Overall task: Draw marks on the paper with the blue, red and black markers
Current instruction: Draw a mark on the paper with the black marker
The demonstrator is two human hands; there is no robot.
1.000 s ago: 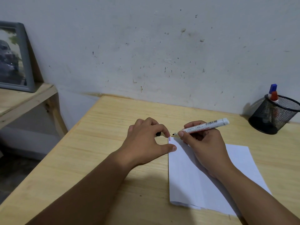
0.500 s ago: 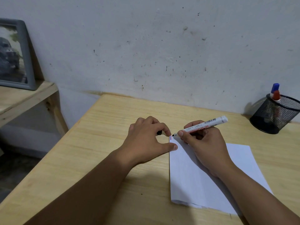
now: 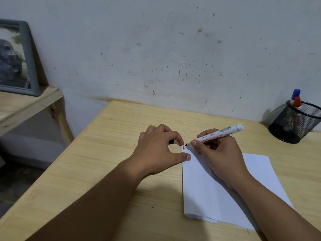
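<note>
A folded white paper [image 3: 205, 185] lies on the wooden desk [image 3: 107, 171]. Short blue and red marks [image 3: 183, 147] sit at its far left corner. My right hand [image 3: 217, 153] grips a white-barrelled black marker [image 3: 218, 133], its dark tip touching the paper beside those marks. My left hand [image 3: 156, 150] rests at the paper's left edge, thumb pressing the edge, fingers curled around a small black cap [image 3: 171, 141]. The blue marker [image 3: 295, 94] and the red marker [image 3: 297, 102] stand in a black mesh cup [image 3: 293, 126] at the far right.
A grey picture frame [image 3: 19, 58] leans on a lower wooden shelf [image 3: 26, 105] at the left. A stained white wall backs the desk. The desk's left edge drops to the floor.
The marker tip has stayed at the paper's corner, with only a slight shift of the barrel. My left hand keeps holding the edge.
</note>
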